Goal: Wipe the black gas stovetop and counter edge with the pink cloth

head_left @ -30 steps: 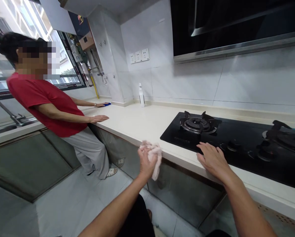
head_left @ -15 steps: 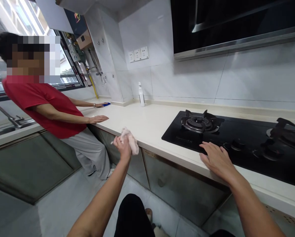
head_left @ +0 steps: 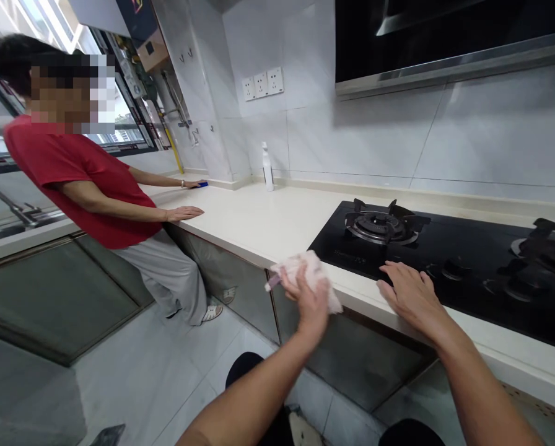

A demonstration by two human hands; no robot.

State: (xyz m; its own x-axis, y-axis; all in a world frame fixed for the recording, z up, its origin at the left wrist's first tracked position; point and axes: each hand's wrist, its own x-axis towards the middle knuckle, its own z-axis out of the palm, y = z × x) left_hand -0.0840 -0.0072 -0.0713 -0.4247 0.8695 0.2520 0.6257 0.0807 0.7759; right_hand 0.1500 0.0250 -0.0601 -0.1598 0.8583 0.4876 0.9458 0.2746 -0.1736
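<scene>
Cream stone surface (head_left: 240,217) | my left grip (head_left: 308,303) clamped on pale pink crumpled cloth (head_left: 317,272) | my right grip (head_left: 412,294) apart, resting on black glass gas hob (head_left: 467,248)

A countertop (head_left: 244,223) holds a gas hob (head_left: 463,248) under a range hood (head_left: 445,43).

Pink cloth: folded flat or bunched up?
Bunched: the pale pink cloth is crumpled into loose folds, gripped in the left hand, with no flat, squared fold showing.
</scene>
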